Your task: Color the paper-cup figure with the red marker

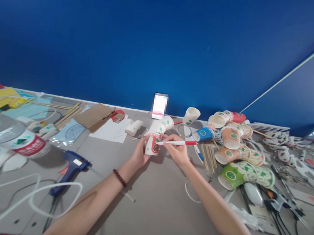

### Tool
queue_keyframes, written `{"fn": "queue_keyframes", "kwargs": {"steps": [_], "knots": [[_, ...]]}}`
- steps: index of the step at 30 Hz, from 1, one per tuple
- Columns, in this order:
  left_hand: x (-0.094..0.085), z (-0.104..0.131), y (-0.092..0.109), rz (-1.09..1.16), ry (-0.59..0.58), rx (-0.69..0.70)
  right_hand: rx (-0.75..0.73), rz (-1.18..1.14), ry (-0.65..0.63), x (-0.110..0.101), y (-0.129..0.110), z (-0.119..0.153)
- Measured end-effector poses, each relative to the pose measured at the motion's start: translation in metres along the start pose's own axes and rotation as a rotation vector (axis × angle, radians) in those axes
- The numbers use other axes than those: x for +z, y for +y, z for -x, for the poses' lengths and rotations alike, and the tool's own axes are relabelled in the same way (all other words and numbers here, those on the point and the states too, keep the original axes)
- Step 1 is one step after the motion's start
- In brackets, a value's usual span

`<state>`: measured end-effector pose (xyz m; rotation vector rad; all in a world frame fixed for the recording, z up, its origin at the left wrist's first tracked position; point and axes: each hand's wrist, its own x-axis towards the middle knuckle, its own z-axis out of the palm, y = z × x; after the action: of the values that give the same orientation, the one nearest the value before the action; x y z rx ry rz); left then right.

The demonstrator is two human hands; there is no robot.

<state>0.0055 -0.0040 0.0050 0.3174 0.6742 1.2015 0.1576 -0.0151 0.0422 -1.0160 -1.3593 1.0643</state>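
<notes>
Red-ended marker (182, 142) — near-level, tip leftward — at paper cup (152, 147)

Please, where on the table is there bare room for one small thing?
Between the forearms, the table is mostly bare. A smaller patch lies between glue gun, white paper and left hand. Crowded: the right side with coloured paper cups, the left with the bottle and cables.

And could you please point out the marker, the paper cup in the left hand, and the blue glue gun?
Marker (179, 143): head view, on its white barrel.
Paper cup (153, 146): head view, on its printed side.
Blue glue gun (68, 174): head view, on its handle.
</notes>
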Motion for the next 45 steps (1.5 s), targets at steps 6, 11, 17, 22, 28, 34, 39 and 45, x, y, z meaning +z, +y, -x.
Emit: {"fn": "queue_keyframes", "kwargs": {"steps": [6, 11, 17, 22, 28, 34, 39, 45], "knots": [[0.0021, 0.0014, 0.0017, -0.029, -0.006, -0.018, -0.014, -0.014, 0.042, 0.0, 0.0038, 0.0001], [0.0032, 0.0016, 0.0009, 0.008, 0.015, -0.01, -0.014, -0.02, 0.006, -0.0012, 0.006, 0.0003], [0.002, 0.0009, 0.0005, 0.012, -0.001, 0.001, -0.027, -0.004, 0.029, -0.0006, 0.006, 0.0002], [0.002, 0.0019, 0.0014, 0.0, -0.012, -0.027, -0.038, 0.019, 0.051, -0.0005, 0.0054, 0.0006], [0.0036, 0.0029, 0.0019, -0.009, -0.017, -0.014, -0.034, 0.018, 0.058, -0.0003, 0.0056, 0.0007], [0.0046, 0.003, 0.0027, -0.014, 0.017, -0.024, -0.043, -0.031, 0.035, 0.0003, 0.0032, 0.0005], [0.0041, 0.0032, 0.0023, -0.02, 0.02, -0.023, -0.04, -0.043, 0.043, 0.0005, 0.0019, 0.0007], [0.004, 0.0035, 0.0018, -0.009, -0.001, -0.018, -0.036, -0.032, 0.056, 0.0009, 0.0005, 0.0009]]}}
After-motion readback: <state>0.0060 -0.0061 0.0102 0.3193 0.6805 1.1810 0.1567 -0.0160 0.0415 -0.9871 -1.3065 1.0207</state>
